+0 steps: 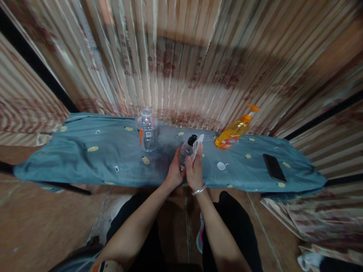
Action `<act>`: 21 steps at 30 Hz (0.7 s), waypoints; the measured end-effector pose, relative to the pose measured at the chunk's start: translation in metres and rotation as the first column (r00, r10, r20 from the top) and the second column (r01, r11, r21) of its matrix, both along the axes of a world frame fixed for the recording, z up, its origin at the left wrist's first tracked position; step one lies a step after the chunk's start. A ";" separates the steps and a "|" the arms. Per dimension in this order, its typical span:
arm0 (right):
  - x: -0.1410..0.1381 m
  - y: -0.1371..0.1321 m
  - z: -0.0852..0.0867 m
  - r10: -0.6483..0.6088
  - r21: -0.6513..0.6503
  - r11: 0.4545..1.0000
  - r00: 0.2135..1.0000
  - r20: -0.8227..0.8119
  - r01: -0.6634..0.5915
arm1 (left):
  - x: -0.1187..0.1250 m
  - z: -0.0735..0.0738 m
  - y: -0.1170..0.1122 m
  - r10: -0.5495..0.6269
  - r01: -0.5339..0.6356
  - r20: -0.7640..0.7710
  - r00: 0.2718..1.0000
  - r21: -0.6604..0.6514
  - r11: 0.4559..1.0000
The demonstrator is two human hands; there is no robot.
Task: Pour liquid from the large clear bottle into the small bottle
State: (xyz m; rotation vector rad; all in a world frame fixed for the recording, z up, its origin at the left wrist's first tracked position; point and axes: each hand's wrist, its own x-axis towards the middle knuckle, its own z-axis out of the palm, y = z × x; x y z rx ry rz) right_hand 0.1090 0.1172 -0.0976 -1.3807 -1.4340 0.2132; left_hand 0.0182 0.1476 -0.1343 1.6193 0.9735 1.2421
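A small clear bottle with a black pump top (185, 150) stands between my hands, just above or on the blue-green cloth. My left hand (176, 172) is closed around its left side and lower part. In my right hand (195, 170) is a thin, crumpled white tissue (197, 146), pressed against the bottle's right side. The fingers partly cover the bottle's body, and its base is hidden. A round white cap (221, 166) lies flat to the right of my right hand.
A larger clear plastic bottle (148, 134), uncapped, stands at left. To the right are an orange pump bottle (233, 132) and a black phone (273, 167). Pineapple-print cloth (85, 166) covers the narrow table. Stacked cardboard (181, 68) rises close behind it.
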 end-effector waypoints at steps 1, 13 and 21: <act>0.002 0.005 -0.006 0.013 -0.016 1.000 0.999 -0.034 -0.014 | -0.001 0.000 -0.002 -0.008 0.009 -0.005 1.000 0.017 1.000; 0.002 -0.020 -0.024 0.044 -0.142 0.986 0.962 -0.269 -0.084 | -0.024 0.007 0.006 -0.059 0.059 -0.083 0.995 0.001 0.998; 0.018 0.003 0.017 0.118 -0.127 0.976 0.920 -0.374 -0.177 | -0.022 0.015 0.003 -0.056 0.054 -0.105 0.993 -0.016 0.998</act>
